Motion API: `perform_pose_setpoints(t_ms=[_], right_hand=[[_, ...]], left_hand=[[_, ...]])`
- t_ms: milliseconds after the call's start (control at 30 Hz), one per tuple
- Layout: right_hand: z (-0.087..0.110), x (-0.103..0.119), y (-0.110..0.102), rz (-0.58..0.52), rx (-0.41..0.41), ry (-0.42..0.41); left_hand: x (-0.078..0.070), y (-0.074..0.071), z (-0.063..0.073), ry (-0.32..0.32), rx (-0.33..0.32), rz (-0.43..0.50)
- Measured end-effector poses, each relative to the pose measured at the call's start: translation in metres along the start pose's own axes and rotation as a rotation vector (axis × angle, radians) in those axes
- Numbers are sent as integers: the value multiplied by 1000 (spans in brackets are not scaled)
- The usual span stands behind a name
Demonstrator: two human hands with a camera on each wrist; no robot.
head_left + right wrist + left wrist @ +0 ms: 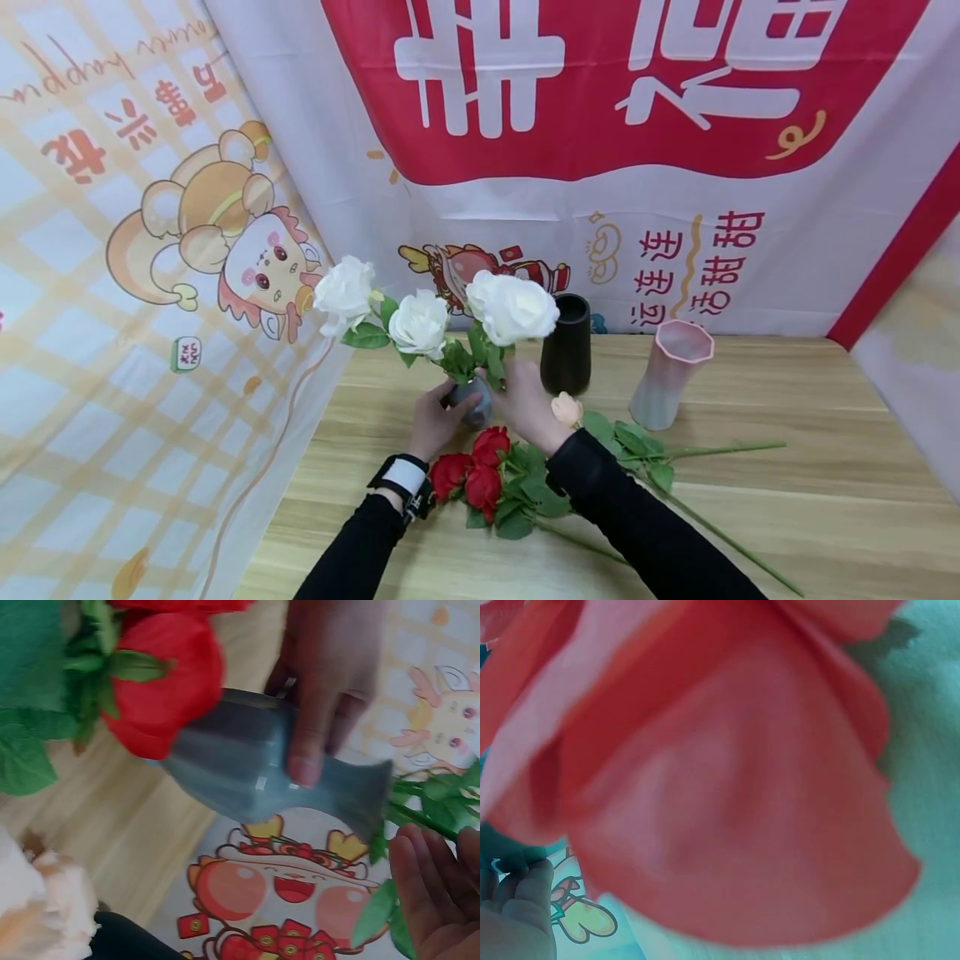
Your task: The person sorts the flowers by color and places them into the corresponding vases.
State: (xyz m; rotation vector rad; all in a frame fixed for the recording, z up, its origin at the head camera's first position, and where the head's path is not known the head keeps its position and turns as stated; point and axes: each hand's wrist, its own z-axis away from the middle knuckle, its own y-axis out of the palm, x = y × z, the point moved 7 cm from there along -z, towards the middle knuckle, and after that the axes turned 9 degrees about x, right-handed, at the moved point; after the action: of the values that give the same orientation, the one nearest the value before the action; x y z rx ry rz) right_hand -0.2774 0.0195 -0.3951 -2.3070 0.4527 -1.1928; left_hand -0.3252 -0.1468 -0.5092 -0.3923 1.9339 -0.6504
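A small grey-blue vase (240, 761) stands on the table with white roses (420, 323) rising from its mouth. My left hand (435, 421) grips it around the side, thumb across the neck. Just above the rim, my right hand (527, 404) pinches the green stem (424, 817) of a white rose (521, 310); the stem's lower end is hidden. Red roses (482, 487) lie in front of the vase, close to the left wrist. One red bloom (742, 787) fills most of the left wrist view and hides the vase there.
A black vase (567, 346) stands right of my right hand, and a pink-and-grey vase (670, 375) farther right. A peach rose (567, 409) and long green stems (723, 450) lie on the wooden table (810, 492). Printed cloth (480, 200) hangs behind.
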Motion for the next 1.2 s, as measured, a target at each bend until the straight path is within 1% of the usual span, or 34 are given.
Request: perform_pose_setpoints(t_ms=[67, 133, 333, 400, 500, 700, 800, 900, 1000, 1100, 1200], right_hand=[[2, -2, 4, 28, -3, 1], [2, -3, 5, 62, -14, 9], [-2, -7, 14, 122, 5, 51], [-4, -9, 17, 122, 16, 72], [-7, -11, 23, 118, 40, 99], [-12, -11, 30, 151, 91, 111], [-11, -12, 31, 167, 111, 137], [-10, -15, 31, 153, 139, 162], [-7, -17, 33, 98, 184, 169], [-2, -17, 34, 46, 239, 147], [5, -15, 34, 2, 290, 131]], left_hand=[[0, 0, 1, 15, -6, 0], [-1, 0, 1, 15, -8, 2], [-5, 0, 1, -30, 1, 3], [-5, 0, 2, -51, 6, 8], [-4, 0, 2, -59, 13, 19], [-1, 0, 2, -40, 29, 27], [0, 1, 2, -27, 36, 47], [-1, 2, 2, -18, 44, 63], [1, 4, 1, -23, 48, 78], [4, 4, 1, -37, 45, 103], [5, 3, 1, -25, 40, 118]])
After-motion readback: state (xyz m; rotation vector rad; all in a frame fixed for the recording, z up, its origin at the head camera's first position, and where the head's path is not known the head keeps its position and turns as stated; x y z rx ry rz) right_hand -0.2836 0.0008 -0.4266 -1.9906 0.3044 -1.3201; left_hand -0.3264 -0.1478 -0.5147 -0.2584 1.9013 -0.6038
